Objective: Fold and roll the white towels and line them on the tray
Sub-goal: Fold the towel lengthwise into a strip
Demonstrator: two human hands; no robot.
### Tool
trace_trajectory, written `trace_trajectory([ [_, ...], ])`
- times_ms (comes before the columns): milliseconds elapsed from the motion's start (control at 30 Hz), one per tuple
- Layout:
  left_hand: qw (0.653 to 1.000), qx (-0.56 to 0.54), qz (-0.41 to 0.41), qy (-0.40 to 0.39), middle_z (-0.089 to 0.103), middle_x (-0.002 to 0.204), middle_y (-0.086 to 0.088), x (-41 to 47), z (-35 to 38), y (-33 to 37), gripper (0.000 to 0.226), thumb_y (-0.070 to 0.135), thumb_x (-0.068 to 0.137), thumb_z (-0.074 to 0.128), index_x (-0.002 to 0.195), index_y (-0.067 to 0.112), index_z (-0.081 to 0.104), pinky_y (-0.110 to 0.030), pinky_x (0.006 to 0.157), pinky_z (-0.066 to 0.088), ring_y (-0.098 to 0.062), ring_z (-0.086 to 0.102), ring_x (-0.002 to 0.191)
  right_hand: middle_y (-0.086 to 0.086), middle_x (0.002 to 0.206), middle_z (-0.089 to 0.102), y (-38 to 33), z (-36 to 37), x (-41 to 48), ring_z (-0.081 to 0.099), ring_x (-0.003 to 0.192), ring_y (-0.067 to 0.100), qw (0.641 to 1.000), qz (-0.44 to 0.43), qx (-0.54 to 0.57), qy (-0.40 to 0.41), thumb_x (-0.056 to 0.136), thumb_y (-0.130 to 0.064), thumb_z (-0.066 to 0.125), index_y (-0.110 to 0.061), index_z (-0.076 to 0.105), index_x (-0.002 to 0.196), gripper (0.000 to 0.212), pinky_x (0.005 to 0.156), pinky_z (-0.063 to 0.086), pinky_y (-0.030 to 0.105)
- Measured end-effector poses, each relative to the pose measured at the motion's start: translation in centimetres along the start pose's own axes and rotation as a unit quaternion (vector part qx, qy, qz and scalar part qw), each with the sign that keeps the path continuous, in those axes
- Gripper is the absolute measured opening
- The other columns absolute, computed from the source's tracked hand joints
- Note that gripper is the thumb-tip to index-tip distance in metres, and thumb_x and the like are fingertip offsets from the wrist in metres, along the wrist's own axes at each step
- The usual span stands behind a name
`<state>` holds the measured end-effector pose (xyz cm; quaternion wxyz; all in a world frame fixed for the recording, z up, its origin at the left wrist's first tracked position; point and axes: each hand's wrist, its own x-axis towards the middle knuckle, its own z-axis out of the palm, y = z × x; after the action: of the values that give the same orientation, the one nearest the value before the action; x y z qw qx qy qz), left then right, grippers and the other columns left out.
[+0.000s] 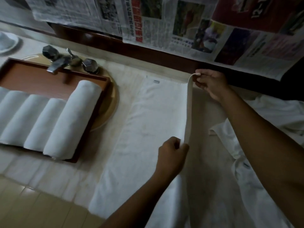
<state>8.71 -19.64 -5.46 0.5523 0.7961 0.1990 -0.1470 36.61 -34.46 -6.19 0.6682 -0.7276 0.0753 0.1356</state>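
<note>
A white towel [148, 129] lies spread lengthwise on the counter, its right long edge lifted off the surface. My right hand [212, 84] pinches that edge at the far corner. My left hand [172, 153] grips the same edge nearer to me. To the left, a brown wooden tray [102, 89] holds several rolled white towels [72, 119] side by side. More loose white towels [269, 112] lie crumpled at the right, partly behind my right forearm.
A metal tap with two faceted knobs [65, 60] stands behind the tray, over a round basin rim [113, 102]. Newspaper sheets [164, 22] hang along the wall at the back. A white dish [8, 41] sits far left. Tiled floor [32, 208] shows below the counter.
</note>
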Motion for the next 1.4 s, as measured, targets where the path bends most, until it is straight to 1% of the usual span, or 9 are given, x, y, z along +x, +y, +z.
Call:
trace_trajectory([
  [167, 0.959, -0.26, -0.116, 0.005, 0.068, 0.08, -0.018, 1.8, -7.2, -1.4, 0.017, 0.016, 0.08, 0.056, 0.089, 0.005, 0.063, -0.038, 0.061, 0.048, -0.029, 0.063, 0.069, -0.003, 0.094, 0.072, 0.5, 7.1, 2.6, 0.066, 0.086, 0.009, 0.978, -0.102, -0.176, 0.035, 0.094, -0.016, 0.071, -0.018, 0.075, 0.108, 0.014, 0.081, 0.053, 0.025],
  [267, 0.957, -0.252, -0.141, 0.037, 0.063, 0.073, -0.004, 3.2, -9.8, -3.0, 0.012, 0.008, 0.093, 0.048, 0.09, 0.01, 0.06, -0.023, 0.05, 0.042, -0.017, 0.056, 0.062, 0.0, 0.104, 0.067, 1.6, 11.8, 4.2, 0.061, 0.098, 0.013, 0.947, -0.137, -0.288, 0.041, 0.095, -0.023, 0.072, -0.008, 0.073, 0.116, 0.027, 0.085, 0.048, 0.025],
  [467, 0.98, -0.108, -0.161, 0.045, 0.063, 0.096, 0.0, 5.7, -11.9, -6.6, 0.02, 0.038, 0.096, 0.059, 0.104, 0.02, 0.055, -0.038, 0.067, 0.051, -0.023, 0.064, 0.086, 0.005, 0.105, 0.066, 5.4, 18.2, 6.7, 0.058, 0.102, 0.027, 0.882, -0.171, -0.439, 0.007, 0.095, -0.036, 0.066, -0.021, 0.066, 0.097, 0.016, 0.088, 0.05, 0.041],
  [667, 0.971, -0.206, -0.108, 0.061, 0.074, 0.078, -0.005, 6.0, -15.0, -7.3, 0.015, 0.028, 0.096, 0.068, 0.087, 0.017, 0.071, -0.031, 0.056, 0.048, -0.017, 0.068, 0.067, 0.002, 0.101, 0.063, 6.9, 18.3, 7.1, 0.054, 0.104, 0.03, 0.869, -0.214, -0.446, 0.035, 0.095, -0.044, 0.062, -0.023, 0.061, 0.09, 0.022, 0.086, 0.041, 0.041],
  [800, 0.983, -0.046, -0.099, 0.15, 0.071, 0.078, -0.001, 6.3, -15.9, -9.0, 0.018, 0.032, 0.094, 0.07, 0.084, 0.019, 0.064, -0.037, 0.061, 0.053, -0.016, 0.067, 0.071, 0.001, 0.099, 0.061, 7.0, 18.4, 7.3, 0.053, 0.105, 0.031, 0.866, -0.223, -0.445, 0.041, 0.096, -0.042, 0.063, -0.02, 0.062, 0.09, 0.022, 0.084, 0.042, 0.04],
  [1000, 0.986, 0.018, -0.118, 0.121, 0.071, 0.078, 0.002, 7.0, -15.6, -9.4, 0.018, 0.032, 0.091, 0.073, 0.081, 0.018, 0.064, -0.033, 0.061, 0.053, -0.015, 0.067, 0.072, 0.0, 0.103, 0.061, 5.9, 18.6, 8.7, 0.058, 0.107, 0.03, 0.87, -0.17, -0.464, -0.01, 0.097, -0.045, 0.061, -0.029, 0.054, 0.092, 0.018, 0.098, 0.047, 0.053],
  [1167, 0.986, 0.059, -0.107, 0.115, 0.067, 0.076, 0.003, 7.1, -15.7, -9.3, 0.018, 0.031, 0.09, 0.073, 0.081, 0.017, 0.064, -0.022, 0.054, 0.043, -0.012, 0.063, 0.071, 0.003, 0.108, 0.068, 5.3, 19.3, 9.2, 0.059, 0.113, 0.028, 0.841, -0.164, -0.516, 0.002, 0.096, -0.043, 0.064, -0.029, 0.056, 0.093, 0.016, 0.106, 0.037, 0.047],
  [1300, 0.986, 0.053, -0.105, 0.12, 0.067, 0.077, 0.003, 7.1, -15.6, -9.2, 0.019, 0.032, 0.09, 0.075, 0.082, 0.018, 0.063, -0.026, 0.056, 0.048, -0.013, 0.064, 0.072, -0.003, 0.105, 0.066, 6.1, 19.1, 8.1, 0.055, 0.115, 0.026, 0.856, -0.2, -0.473, 0.053, 0.09, -0.051, 0.069, -0.025, 0.059, 0.096, 0.028, 0.1, 0.034, 0.046],
  [1400, 0.986, 0.049, -0.104, 0.119, 0.067, 0.076, 0.003, 7.1, -15.7, -9.1, 0.02, 0.031, 0.089, 0.076, 0.083, 0.018, 0.062, -0.025, 0.055, 0.047, -0.012, 0.064, 0.071, -0.003, 0.108, 0.063, 6.4, 19.1, 5.3, 0.052, 0.11, 0.025, 0.833, -0.284, -0.459, 0.121, 0.092, -0.052, 0.065, -0.027, 0.065, 0.102, 0.027, 0.093, 0.034, 0.041],
])
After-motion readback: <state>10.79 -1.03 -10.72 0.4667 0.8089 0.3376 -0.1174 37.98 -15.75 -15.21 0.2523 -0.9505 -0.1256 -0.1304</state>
